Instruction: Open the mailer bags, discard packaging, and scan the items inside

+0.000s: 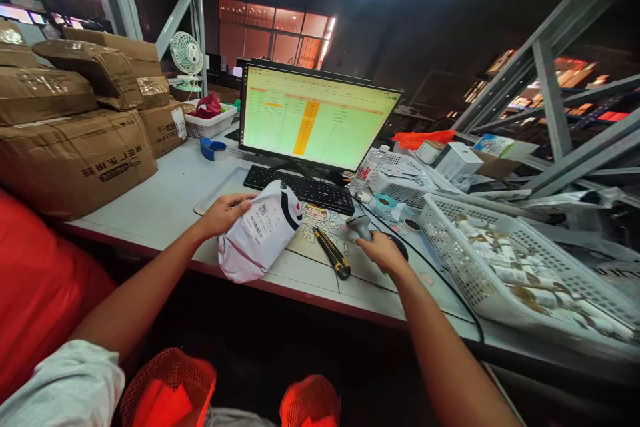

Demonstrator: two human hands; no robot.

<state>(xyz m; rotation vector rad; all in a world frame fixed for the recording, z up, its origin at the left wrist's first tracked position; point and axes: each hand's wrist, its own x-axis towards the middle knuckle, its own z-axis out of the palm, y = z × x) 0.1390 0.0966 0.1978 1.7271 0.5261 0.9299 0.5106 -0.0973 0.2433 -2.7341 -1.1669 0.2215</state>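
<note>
My left hand (pixel 225 212) grips the upper edge of a white plastic mailer parcel (pixel 257 233) with a barcode label, held tilted over the front of the desk (pixel 165 203). My right hand (pixel 383 250) is closed around the handle of a grey barcode scanner (pixel 361 225), whose cable runs off to the right. A yellow and black utility knife (pixel 333 252) lies on the desk mat between the two hands. Behind them stand a black keyboard (pixel 305 189) and a monitor (pixel 315 117) showing a green spreadsheet.
Taped cardboard boxes (pixel 75 120) are stacked at the left. White plastic baskets (pixel 505 260) with small packets fill the right side, with tape rolls (pixel 385 203) near them. A small fan (pixel 186 57) and metal shelving stand behind. Orange mesh baskets (pixel 170 387) sit below the desk.
</note>
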